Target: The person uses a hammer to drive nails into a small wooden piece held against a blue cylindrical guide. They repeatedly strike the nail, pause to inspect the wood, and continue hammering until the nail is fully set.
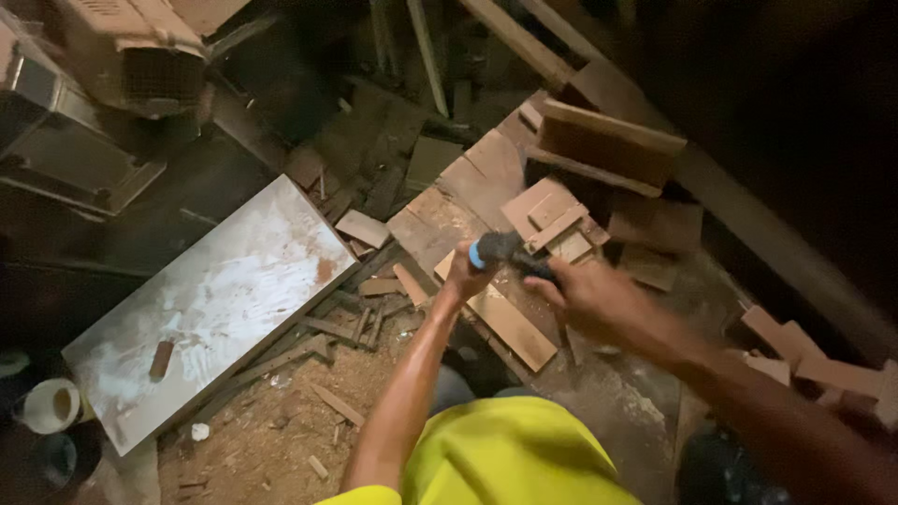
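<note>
- Both hands are on a dark, stubby power tool with a bright blue end cap (505, 251), held just above a long flat strip of pale wood (500, 316) on the floor.
- The tool's long axis runs roughly left to right, tipped a little down toward the right, with the blue cap pointing left.
- Left hand (465, 273) is curled tight around the blue end, fingers closed on it.
- Right hand (585, 297) grips the dark body from the other side. It's motion-blurred, so I can't tell exactly how the fingers sit.
- The strip's long axis runs diagonally, from upper left to lower right.
- The floor is bare dirt and sawdust, littered with offcuts and thin slats.
- A big white scuffed rectangular panel (210, 304) lies well left of the hands, with a roll of pale tape (54, 405) near its lower left corner.
- Stacked reddish wood blocks (561, 224) sit just behind the tool.
- The room is dim.
</note>
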